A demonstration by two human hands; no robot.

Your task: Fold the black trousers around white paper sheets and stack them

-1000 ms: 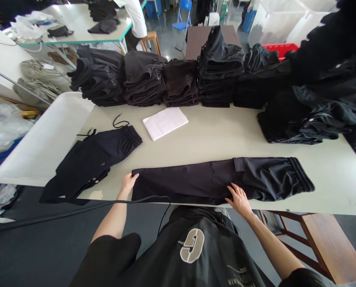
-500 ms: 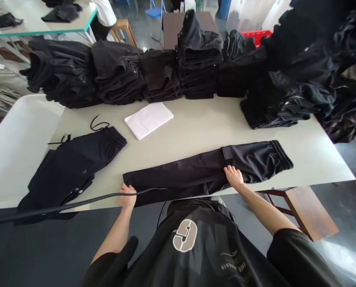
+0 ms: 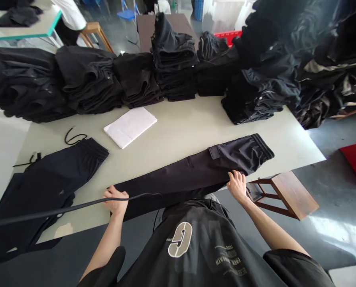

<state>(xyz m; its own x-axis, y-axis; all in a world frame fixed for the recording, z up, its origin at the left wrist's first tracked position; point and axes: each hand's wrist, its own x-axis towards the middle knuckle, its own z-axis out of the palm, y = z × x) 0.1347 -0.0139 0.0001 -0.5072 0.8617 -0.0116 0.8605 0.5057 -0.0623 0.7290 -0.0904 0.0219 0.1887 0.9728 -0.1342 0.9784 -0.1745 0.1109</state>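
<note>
Dark trousers [image 3: 178, 175] lie lengthwise along the near side of the table, the elastic waistband at the right end and a flap pocket on the upper face. Their near edge hangs slightly over the table's front. At the hem end, my left hand [image 3: 116, 200] has its fingers closed on the cloth. My right hand [image 3: 237, 185] grips the near edge of the same trousers, below the pocket and short of the waistband; its fingertips are partly hidden. A thin dark cable [image 3: 76, 207] crosses the view in front of my left hand.
Another dark pair of trousers [image 3: 52, 175] with loose drawstrings lies at the left. White folded sheets [image 3: 130, 126] rest mid-table. Stacks of folded dark garments [image 3: 174, 59] line the far edge, with a larger pile [image 3: 264, 91] at the right. A wooden stool [image 3: 294, 193] stands by the front edge.
My right hand has moved from the top of the trousers to their near edge. My left hand stays at the hem, its grip shifted a little. The view has turned to the right.
</note>
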